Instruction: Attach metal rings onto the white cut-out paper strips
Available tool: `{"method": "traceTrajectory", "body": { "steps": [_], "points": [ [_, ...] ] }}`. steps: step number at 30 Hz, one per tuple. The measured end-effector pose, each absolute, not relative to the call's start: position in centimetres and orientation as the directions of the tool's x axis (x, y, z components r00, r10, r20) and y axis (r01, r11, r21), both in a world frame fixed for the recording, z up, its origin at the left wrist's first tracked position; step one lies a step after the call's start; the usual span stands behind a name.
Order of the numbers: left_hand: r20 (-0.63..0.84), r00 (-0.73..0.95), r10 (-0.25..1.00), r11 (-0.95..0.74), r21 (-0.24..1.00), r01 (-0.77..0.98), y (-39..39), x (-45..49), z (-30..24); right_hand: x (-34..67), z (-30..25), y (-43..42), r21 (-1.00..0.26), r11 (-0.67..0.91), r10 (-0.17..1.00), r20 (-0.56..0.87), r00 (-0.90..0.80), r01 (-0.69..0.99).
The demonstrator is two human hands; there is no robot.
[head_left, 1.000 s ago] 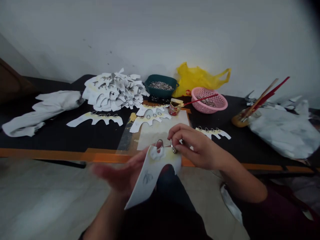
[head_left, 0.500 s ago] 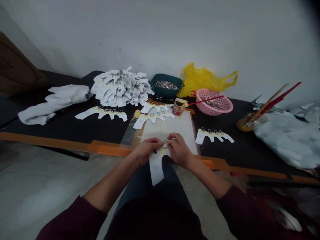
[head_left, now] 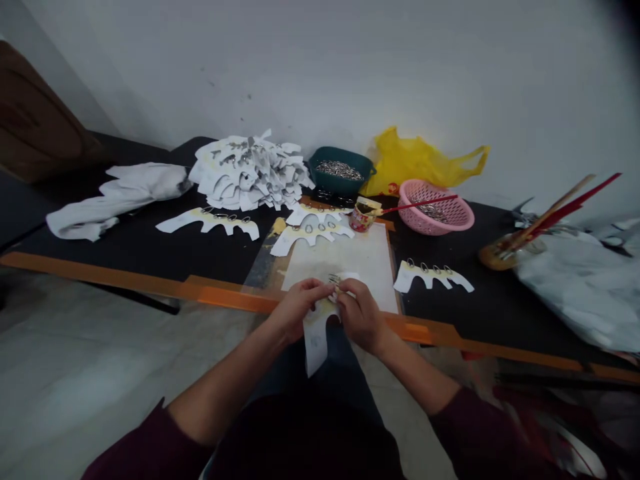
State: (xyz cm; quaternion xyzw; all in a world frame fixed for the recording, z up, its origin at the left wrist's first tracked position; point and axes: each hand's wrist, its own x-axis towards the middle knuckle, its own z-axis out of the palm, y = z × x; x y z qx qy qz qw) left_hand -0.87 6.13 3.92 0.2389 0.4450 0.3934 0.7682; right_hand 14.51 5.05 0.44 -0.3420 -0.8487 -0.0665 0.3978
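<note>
Green tub (head_left: 340, 183) holds metal rings (head_left: 339, 170); pink basket (head_left: 440, 223) holds more.

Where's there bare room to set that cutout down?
For the held cutout, bare black table lies left of your left hand, between the left cutout and the orange edge. More lies right of your right hand, below the right cutout, before the white plastic. Behind the white sheet it's crowded: jar, basket.

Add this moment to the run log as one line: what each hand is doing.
left hand: holds paper cutout | right hand: at metal ring on cutout's top edge | nearby: white sheet, orange table edge
</note>
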Motion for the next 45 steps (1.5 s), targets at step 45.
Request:
{"method": "traceTrajectory", "body": {
  "steps": [45],
  "points": [
    [-0.359, 0.054, 0.932, 0.354, 0.866, -0.352, 3.8, -1.0, 1.5, 12.2, 0.4, 1.8, -0.821, 0.263, 0.943, 0.330, 0.044, 0.507]
  ]
}}
